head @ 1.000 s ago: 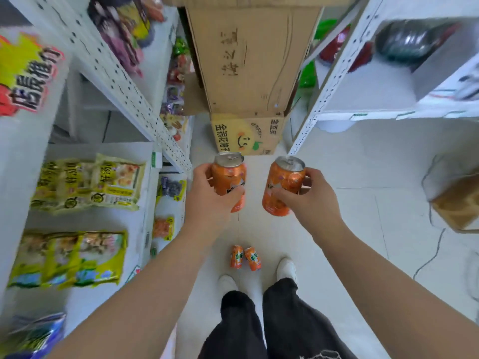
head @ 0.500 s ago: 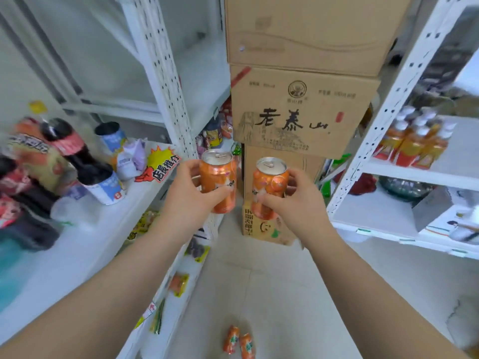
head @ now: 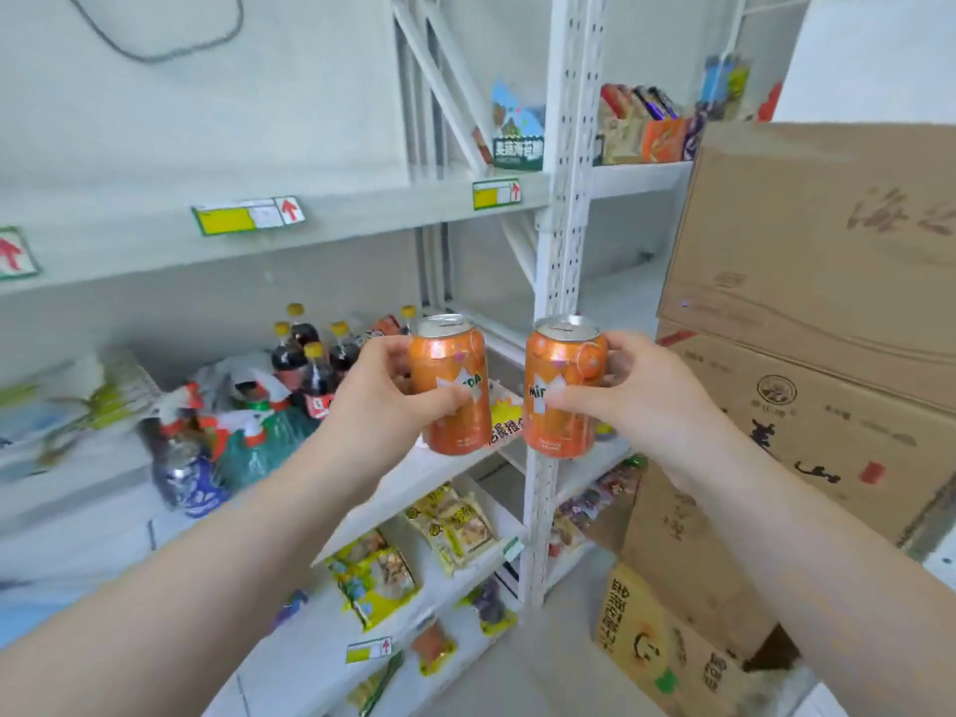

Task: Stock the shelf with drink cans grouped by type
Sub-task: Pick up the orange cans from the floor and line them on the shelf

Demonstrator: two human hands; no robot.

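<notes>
I hold two orange Mirinda cans upright at chest height, side by side. My left hand (head: 385, 395) grips the left orange can (head: 455, 401) around its side. My right hand (head: 636, 395) grips the right orange can (head: 564, 354) the same way. Both cans hang in front of the white shelf's middle board (head: 414, 473), near the perforated white upright (head: 561, 240). On that board, left of the cans, stand several dark cola bottles (head: 305, 359) with yellow caps and some blurred bottles and packs (head: 217, 437).
Stacked brown cardboard boxes (head: 817, 282) fill the right side, with a yellow box (head: 657, 649) on the floor below. Lower shelves hold yellow snack bags (head: 377, 571). The upper shelf board (head: 310, 219) carries price tags; snack packs (head: 641, 126) sit further back.
The view has swung up from the floor to the middle shelf. Both hands have kept their cans and carried them toward the shelf; the two cans on the floor have left the view.
</notes>
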